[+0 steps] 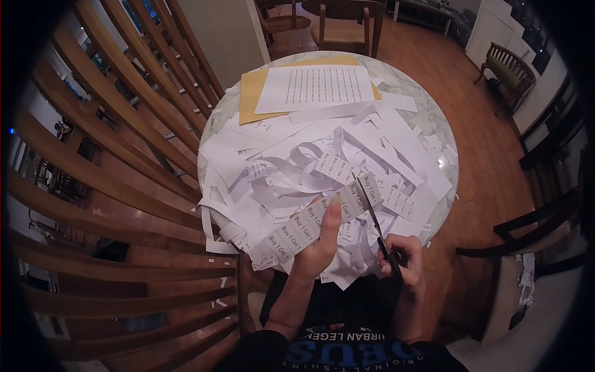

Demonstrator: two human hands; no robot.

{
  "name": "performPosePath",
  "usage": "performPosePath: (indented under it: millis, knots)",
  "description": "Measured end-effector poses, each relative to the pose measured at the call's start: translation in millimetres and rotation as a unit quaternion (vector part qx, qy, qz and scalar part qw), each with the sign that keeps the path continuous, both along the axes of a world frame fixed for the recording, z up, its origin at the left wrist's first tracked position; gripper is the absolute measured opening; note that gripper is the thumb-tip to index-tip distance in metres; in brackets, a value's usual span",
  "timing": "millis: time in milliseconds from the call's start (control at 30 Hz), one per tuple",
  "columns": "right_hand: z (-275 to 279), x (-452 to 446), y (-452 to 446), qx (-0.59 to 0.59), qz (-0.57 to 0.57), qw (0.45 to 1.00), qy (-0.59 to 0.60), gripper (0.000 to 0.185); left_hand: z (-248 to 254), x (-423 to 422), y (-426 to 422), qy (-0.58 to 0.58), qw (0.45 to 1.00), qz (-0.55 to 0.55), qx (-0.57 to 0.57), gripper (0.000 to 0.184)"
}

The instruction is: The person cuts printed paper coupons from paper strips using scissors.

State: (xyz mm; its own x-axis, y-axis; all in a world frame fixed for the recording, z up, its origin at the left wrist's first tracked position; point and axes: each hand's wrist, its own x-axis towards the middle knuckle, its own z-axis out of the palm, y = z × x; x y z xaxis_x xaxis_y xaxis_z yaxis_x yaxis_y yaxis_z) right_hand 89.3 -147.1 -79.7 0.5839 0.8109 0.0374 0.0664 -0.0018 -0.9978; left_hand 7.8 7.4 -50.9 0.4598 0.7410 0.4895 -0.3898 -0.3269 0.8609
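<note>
In the head view, my left hand (322, 247) grips a paper strip (299, 227) printed with repeated "Buy 1 Get 1" lines, the thumb lying on top of it. My right hand (406, 260) is closed around the black handles of a pair of scissors (380, 239). The scissor blades reach up to the far end of the strip, across it near the last printed label. Beneath both hands lies a loose heap of cut paper strips (282, 175) and small printed slips (396, 201). The fingers under the strip are hidden.
A round marble table (427, 118) carries the paper. At its far side a printed sheet (316, 87) rests on a yellow envelope (249, 102). Wooden slats (124, 152) stand close on the left. Chairs (344, 28) are beyond the table and at right; paper scraps lie on the floor.
</note>
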Motion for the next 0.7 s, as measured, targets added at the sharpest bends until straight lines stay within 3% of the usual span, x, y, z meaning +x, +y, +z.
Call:
performPosePath:
  millis: [167, 700]
  knots:
    - [-3.4, -2.3, 1.9, 0.052, -0.015, 0.999, 0.004, 0.028, 1.7, 1.7, -0.8, -0.013, 1.0, 0.009, -0.002, 0.014]
    - [1.4, -5.4, 2.2, 0.018, -0.038, 0.999, -0.013, 0.024, 0.1, -0.7, 1.5, -0.003, 1.0, 0.003, -0.01, 0.013]
